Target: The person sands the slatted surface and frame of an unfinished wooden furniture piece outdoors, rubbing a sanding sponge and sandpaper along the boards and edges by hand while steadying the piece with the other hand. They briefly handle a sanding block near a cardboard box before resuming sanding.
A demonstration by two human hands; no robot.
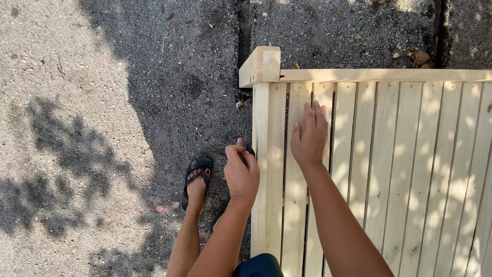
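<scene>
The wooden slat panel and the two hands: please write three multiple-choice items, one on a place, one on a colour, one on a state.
1. Where does the right hand rest?
A. on the slats of the wooden panel
B. on the ground
C. on the sandal

2. What colour is the sandal?
A. white
B. black
C. red

3. How is the left hand?
A. spread flat and empty
B. out of view
C. pinched on a small thin object

Answers:
1. A, its palm lies flat on the pale slats.
2. B, the straps and sole are black.
3. C, thumb and fingers close together beside the panel's edge.
</scene>
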